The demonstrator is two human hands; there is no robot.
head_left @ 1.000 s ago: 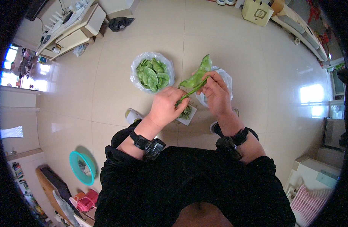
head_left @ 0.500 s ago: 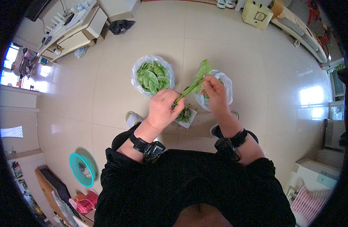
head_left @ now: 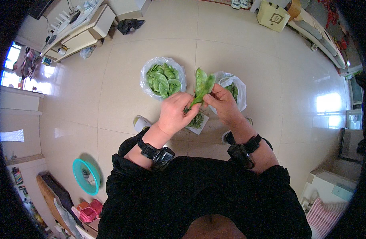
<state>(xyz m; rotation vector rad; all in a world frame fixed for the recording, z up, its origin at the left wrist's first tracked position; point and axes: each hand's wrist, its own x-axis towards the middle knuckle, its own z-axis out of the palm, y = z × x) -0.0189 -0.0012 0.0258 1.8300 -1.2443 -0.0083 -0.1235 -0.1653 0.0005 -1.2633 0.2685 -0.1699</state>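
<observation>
My left hand (head_left: 175, 111) is closed around the lower, stem end of a broad, flat green bean pod (head_left: 200, 79). My right hand (head_left: 220, 102) pinches that pod from the right, where two wide lobes or pods show; I cannot tell which. Just beyond my left hand, a plastic-lined round container (head_left: 144, 77) holds several flat green pods (head_left: 162, 81). Behind my right hand is a second plastic bag (head_left: 241, 95) with greens inside, partly hidden. Below my hands a white sheet (head_left: 200, 127) on the tiled floor carries a pile of stringy green trimmings (head_left: 194, 120).
My shoes (head_left: 141, 122) flank the white sheet. A turquoise basin (head_left: 79, 177) and pink items (head_left: 89, 212) stand at lower left. A white cabinet (head_left: 81, 38) with a black bag (head_left: 129, 25) is at upper left. A cream tote bag (head_left: 266, 18) sits beside a padded seat (head_left: 316, 40) at upper right.
The pod's upper end has swung leftward and down, and its broad faces now point upward. My right hand has turned and shifted, with its thumb pressing on the pod. My left hand moved little.
</observation>
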